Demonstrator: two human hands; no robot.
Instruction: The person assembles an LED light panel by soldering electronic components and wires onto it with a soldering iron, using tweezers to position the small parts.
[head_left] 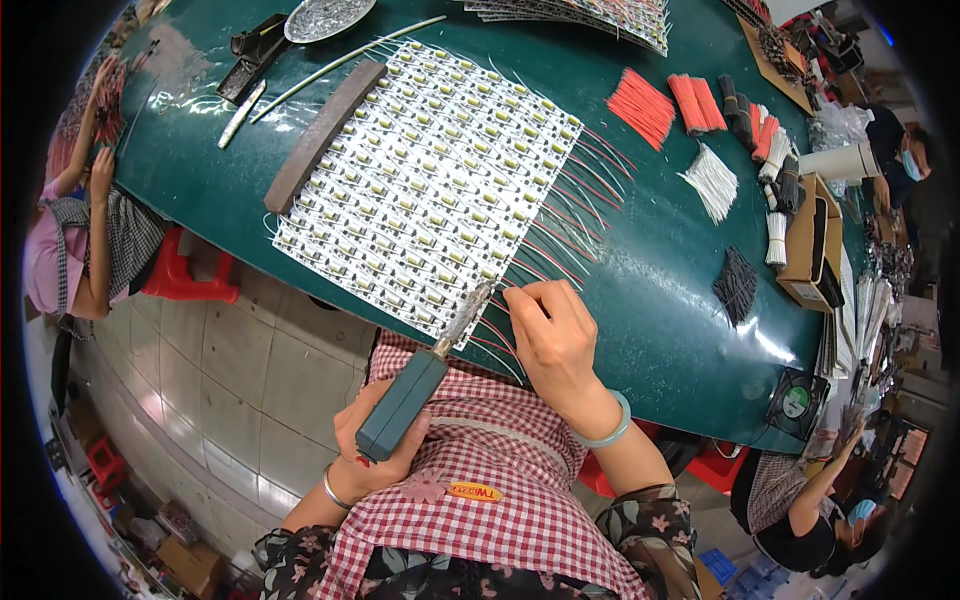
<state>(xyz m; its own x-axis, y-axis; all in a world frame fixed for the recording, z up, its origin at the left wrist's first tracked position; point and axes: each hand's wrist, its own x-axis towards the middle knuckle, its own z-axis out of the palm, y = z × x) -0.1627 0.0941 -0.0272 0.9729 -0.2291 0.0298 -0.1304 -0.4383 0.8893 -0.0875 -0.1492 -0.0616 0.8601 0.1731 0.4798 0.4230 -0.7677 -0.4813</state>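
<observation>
My left hand [375,428] is wrapped round the dark green handle of a soldering iron [403,403]. The iron's metal tip reaches up onto the near right corner of a white circuit board panel [430,170], which carries rows of small yellowish parts. Beside that tip, my right hand [555,345] has thumb and forefinger pinched together at the panel's edge, on what looks like a thin wire, mostly hidden by the fingers. Red and white wires [575,200] stick out along the panel's right edge. A brown bar [325,140] lies along its left edge.
A silvery dish [328,16], a black stand [252,60] and a pale tube [350,68] lie at the far left. Red [642,108], white [712,182] and black wire bundles [737,285] lie to the right. A small fan [797,402] sits at the table's right. Other people work on both sides.
</observation>
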